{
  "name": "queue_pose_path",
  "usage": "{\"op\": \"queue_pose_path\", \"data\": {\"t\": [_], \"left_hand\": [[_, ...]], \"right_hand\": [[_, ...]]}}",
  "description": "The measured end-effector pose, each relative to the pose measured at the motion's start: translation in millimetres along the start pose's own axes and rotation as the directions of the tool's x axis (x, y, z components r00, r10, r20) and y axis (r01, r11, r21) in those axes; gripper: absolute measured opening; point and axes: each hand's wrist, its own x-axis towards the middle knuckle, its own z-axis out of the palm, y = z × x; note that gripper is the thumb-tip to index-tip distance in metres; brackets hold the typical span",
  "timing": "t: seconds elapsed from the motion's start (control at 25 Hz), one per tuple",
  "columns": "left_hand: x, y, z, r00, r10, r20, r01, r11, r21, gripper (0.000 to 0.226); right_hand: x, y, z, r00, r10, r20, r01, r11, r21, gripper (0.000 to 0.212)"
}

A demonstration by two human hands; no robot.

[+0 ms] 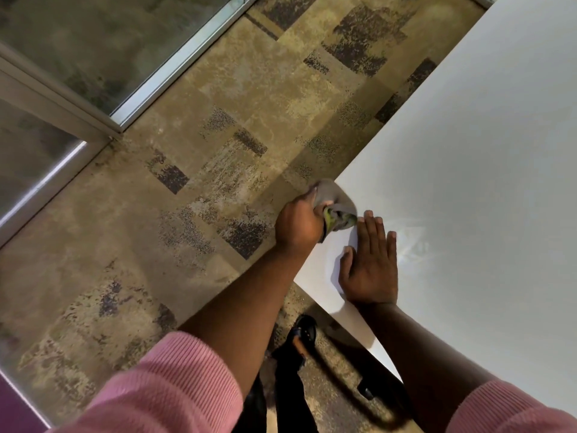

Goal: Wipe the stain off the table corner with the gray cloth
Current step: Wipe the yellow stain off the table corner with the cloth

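Note:
The white table (468,151) fills the right of the head view, its near-left corner just under my hands. My left hand (299,225) is closed around the bunched gray cloth (335,198), which shows a green-yellow patch and is pressed on the table's left edge close to the corner. My right hand (370,264) lies flat on the tabletop beside the cloth, fingers spread, holding nothing. I cannot make out any stain; the cloth and my hands cover that part of the corner.
Patterned brown carpet (203,182) spreads left of the table. A glass partition with a metal frame (93,120) runs along the far left. My black shoe (301,335) and dark trouser leg are below the table corner.

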Motion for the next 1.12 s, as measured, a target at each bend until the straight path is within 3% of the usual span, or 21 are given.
{"op": "queue_pose_path", "data": {"t": [0.16,0.4,0.6,0.76,0.92,1.04,1.12], "left_hand": [[5.7,-7.2,2.8,0.999,0.047,0.019,-0.048,0.998,0.032,0.050],[-84.3,-69.9,-4.1,0.989,-0.079,-0.128,0.077,0.997,-0.023,0.047],[-138.1,-70.4,18.5,0.940,-0.220,-0.259,0.159,0.958,-0.238,0.052],[-149.5,-50.4,41.1,0.953,-0.010,-0.302,-0.028,0.992,-0.122,0.049],[-123.7,-39.5,42.7,0.969,0.228,-0.096,-0.222,0.973,0.065,0.055],[-114.7,-23.3,48.9,0.914,0.379,0.147,-0.397,0.910,0.122,0.068],[-118.4,-13.3,49.1,0.885,0.393,0.248,-0.433,0.891,0.132,0.080]], "right_hand": [[-0.1,1.4,2.2,1.000,0.007,0.006,-0.007,1.000,0.003,0.065],[-2.0,2.5,1.7,1.000,-0.009,0.029,0.009,1.000,-0.028,0.066],[-0.2,3.2,1.4,1.000,-0.009,0.013,0.010,1.000,-0.013,0.067],[-1.4,2.2,-2.5,0.999,0.008,0.041,-0.010,0.999,0.050,0.066],[-0.5,7.3,-13.9,0.999,0.019,0.049,-0.029,0.977,0.212,0.062],[-9.9,6.6,-31.7,0.996,0.088,-0.032,-0.073,0.944,0.323,0.058],[-19.9,-1.3,-43.9,0.995,0.074,-0.074,-0.041,0.926,0.376,0.053]]}}
